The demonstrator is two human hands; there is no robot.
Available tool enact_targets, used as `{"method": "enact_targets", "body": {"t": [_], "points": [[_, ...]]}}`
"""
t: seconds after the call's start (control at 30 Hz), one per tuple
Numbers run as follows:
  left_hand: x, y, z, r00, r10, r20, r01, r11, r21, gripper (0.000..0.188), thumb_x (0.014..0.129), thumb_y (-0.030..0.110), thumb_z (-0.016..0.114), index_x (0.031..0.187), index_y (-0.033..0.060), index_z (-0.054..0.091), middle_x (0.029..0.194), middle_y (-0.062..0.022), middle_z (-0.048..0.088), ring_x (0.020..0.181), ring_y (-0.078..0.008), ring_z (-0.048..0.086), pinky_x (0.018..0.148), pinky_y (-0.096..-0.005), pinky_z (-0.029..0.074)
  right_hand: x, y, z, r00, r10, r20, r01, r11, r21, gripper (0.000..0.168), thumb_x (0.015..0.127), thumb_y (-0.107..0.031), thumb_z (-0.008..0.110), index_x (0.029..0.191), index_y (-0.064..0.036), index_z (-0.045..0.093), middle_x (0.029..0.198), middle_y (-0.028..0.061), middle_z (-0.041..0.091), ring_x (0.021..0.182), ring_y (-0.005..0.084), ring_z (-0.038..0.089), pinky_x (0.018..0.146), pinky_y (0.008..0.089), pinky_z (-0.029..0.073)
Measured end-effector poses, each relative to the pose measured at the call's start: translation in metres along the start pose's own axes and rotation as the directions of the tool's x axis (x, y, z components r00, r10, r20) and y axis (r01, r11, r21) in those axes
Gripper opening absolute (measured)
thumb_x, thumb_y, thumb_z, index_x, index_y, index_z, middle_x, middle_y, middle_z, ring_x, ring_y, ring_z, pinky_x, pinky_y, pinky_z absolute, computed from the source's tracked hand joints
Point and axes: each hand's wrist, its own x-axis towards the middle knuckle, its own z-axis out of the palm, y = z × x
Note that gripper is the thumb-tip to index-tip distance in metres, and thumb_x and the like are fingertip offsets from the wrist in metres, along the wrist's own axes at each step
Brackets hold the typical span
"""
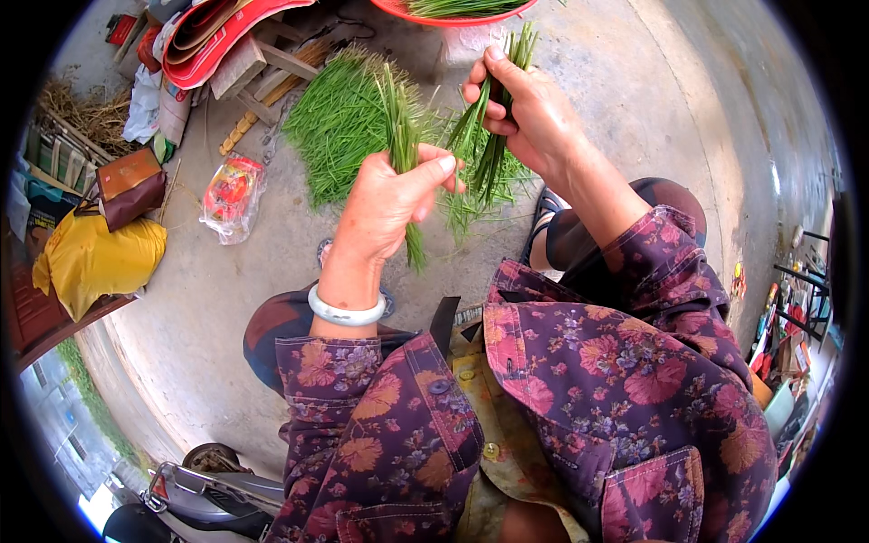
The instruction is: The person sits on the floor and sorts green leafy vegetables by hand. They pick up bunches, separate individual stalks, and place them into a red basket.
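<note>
A bunch of long thin green stalks (pixel 402 129), perhaps chives, stands nearly upright in my left hand (pixel 394 197), its lower end poking out beneath the palm. Higher and to the right, my right hand (pixel 529 108) grips a second green bunch (pixel 490 153) that hangs down from its fingers. The two hands are apart. Beyond my left hand a large heap of the same green stalks (pixel 346 122) lies on the concrete floor. Looser cut pieces (pixel 468 210) are scattered below my right hand, between my feet.
A red plastic basket (pixel 448 20) holding more stalks sits at the top on a pale support. To the left are a clear and red plastic packet (pixel 233 197), a wooden stool (pixel 237 71), a yellow bag (pixel 102 254) and a brown box-shaped bag (pixel 131 186). A motorbike (pixel 210 492) stands at lower left.
</note>
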Motion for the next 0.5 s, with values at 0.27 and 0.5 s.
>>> {"method": "enact_targets", "body": {"t": [0.27,0.5], "points": [[0.006,-0.013,0.0,0.985,0.057,-0.162,-0.078,0.989,-0.125,0.01,0.082,0.01,0.056,0.084,0.0009,0.06,0.071,-0.0094,0.061,0.043,-0.0045,0.038,0.042,-0.0182,0.027,0.001,0.002,-0.004,0.998,0.004,0.055,-0.007,0.998,0.063,0.027,0.095,-0.031,0.044,0.085,-0.007,0.052,0.071,0.0027,0.053,0.052,0.0055,0.033,0.047,0.02,0.026],[0.012,-0.018,-0.002,0.946,0.028,-0.323,-0.116,0.96,-0.256,0.01,0.082,0.01,0.057,0.085,0.0011,0.061,0.072,-0.0088,0.06,0.043,-0.0048,0.037,0.041,-0.0185,0.025,0.007,-0.008,-0.008,0.981,-0.158,-0.116,0.175,0.974,0.146,0.029,0.095,-0.033,0.043,0.084,-0.006,0.049,0.069,0.0045,0.052,0.052,0.0064,0.034,0.046,0.02,0.027]]}}
